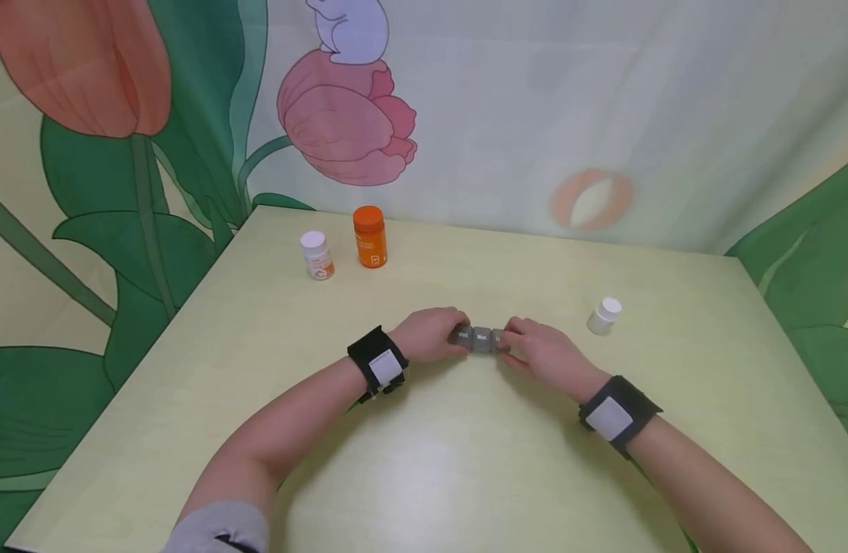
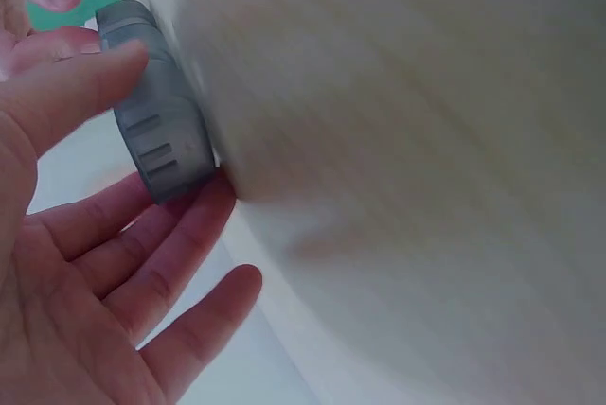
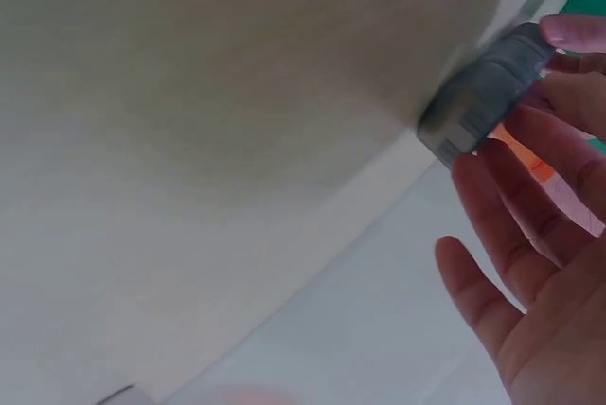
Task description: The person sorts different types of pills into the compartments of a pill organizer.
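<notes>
- While both forearms are reaching in from the near edge, the pale yellow-green table (image 1: 424, 476) is taking up most of the head view, with a printed tulip backdrop (image 1: 348, 123) hanging behind it.
- Left hand (image 1: 429, 335) is sitting near the table's centre, curled round the left end of the grey pill organiser (image 1: 481, 339). Left wrist view: thumb (image 2: 71, 93) is lying over the grey case (image 2: 156, 131), a fingertip is touching it from below, the other fingers are spreading loosely.
- Right hand (image 1: 543, 353) is mirroring that on the right end. Right wrist view: fingertips are closing on the case (image 3: 488, 93) at its far end, the lower fingers are hanging relaxed beside it.
- Pill organiser is lying flat on the table between the two hands, only three lidded cells showing; lettering on the lids is too small to read.
- Black wrist straps with white patches are sitting on both forearms: left (image 1: 378, 364), right (image 1: 617, 415).
- Orange bottle (image 1: 369, 236) is standing upright at the far left of the table.
- White-capped bottle with an orange label (image 1: 316, 256) is standing just beside it, to its left.
- Small white bottle (image 1: 604, 316) is sitting to the right of the right hand, near but apart, leaning slightly.
</notes>
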